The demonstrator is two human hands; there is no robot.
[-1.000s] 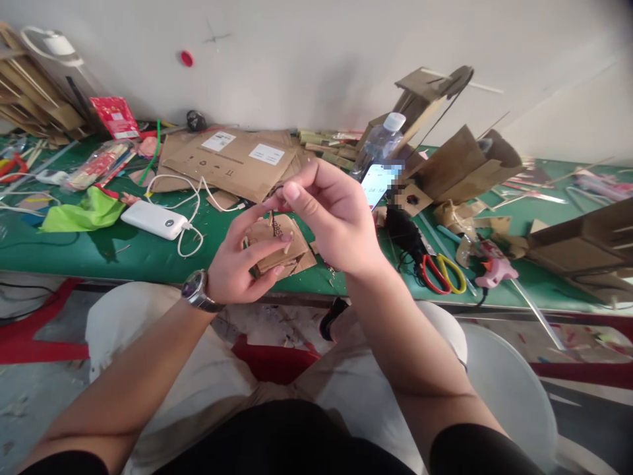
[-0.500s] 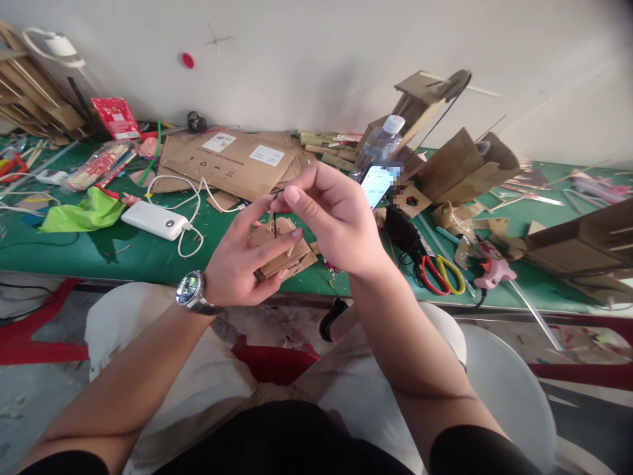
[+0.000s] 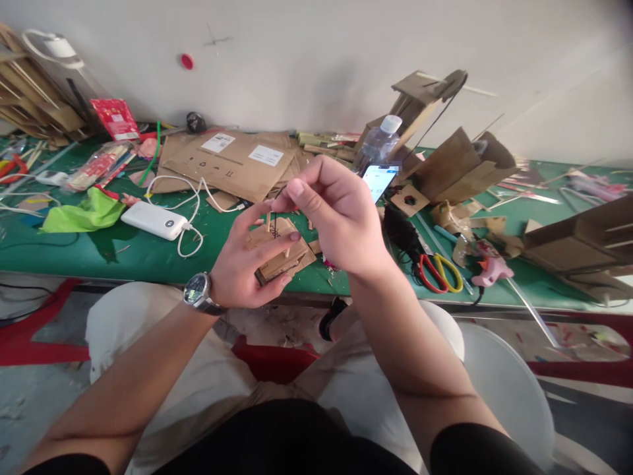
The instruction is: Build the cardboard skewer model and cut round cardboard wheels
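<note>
Remotely, I pinch cord [image 3: 281, 195] w/ fingers of R hand [image 3: 341, 214]; L hand [image 3: 242, 260] at box [image 3: 299, 249], can't tell if gripping. Too hard a tug could tip it.

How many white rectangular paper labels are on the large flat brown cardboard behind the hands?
2. On the flat brown cardboard, one white rectangular label sits left, another white label right; more may be hidden underneath.
</note>
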